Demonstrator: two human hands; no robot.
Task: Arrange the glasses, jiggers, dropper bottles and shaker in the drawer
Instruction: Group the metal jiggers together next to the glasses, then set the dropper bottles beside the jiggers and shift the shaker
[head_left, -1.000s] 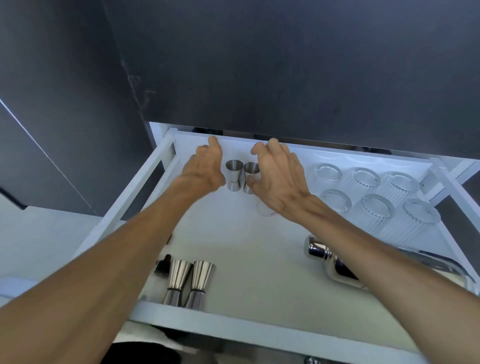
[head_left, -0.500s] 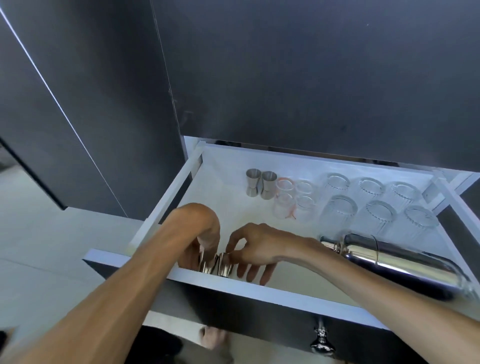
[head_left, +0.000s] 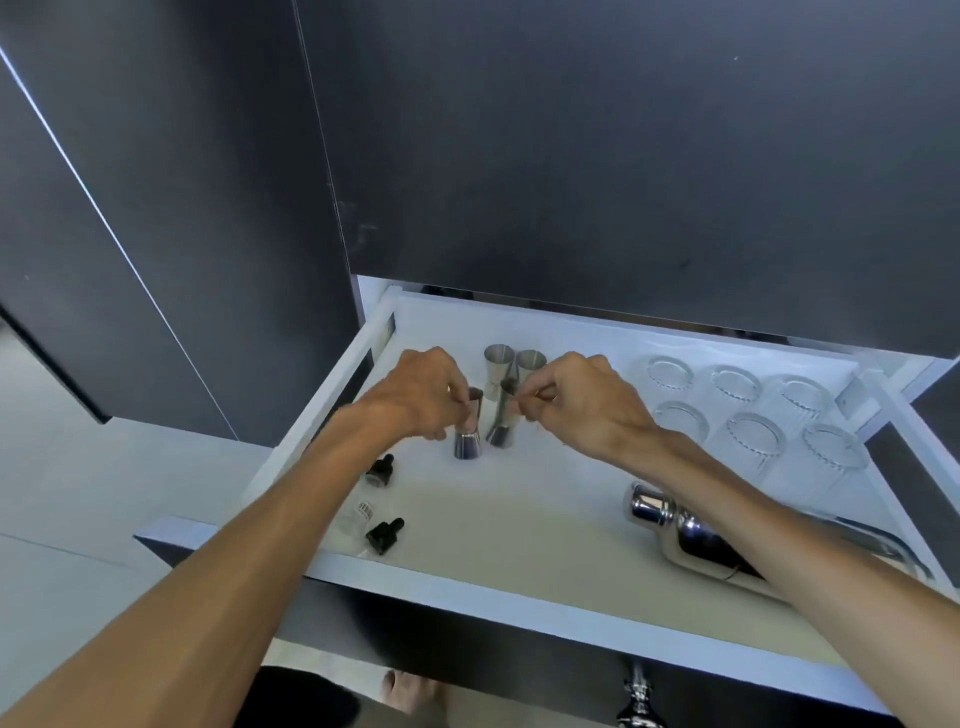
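Both hands have moved from the drawer's front edge toward the back, each carrying a jigger. Now the left hand (head_left: 423, 392) pinches one tall jigger (head_left: 468, 428), and the right hand (head_left: 582, 405) pinches another (head_left: 501, 418), tilted. They sit just in front of two small jiggers (head_left: 514, 364) in the drawer (head_left: 519, 519). Next they probably stand them straight, then the dropper bottles (head_left: 384, 535).

Nothing legible in my view. Only printed mark: a small barcode-like label (head_left: 366, 510) on the clear dropper bottle (head_left: 358, 517) lying at lower left of centre, near the drawer's front edge. I make out dark bars, but any digits are too small and blurred to read. No readable brand, number or sign on anything else.
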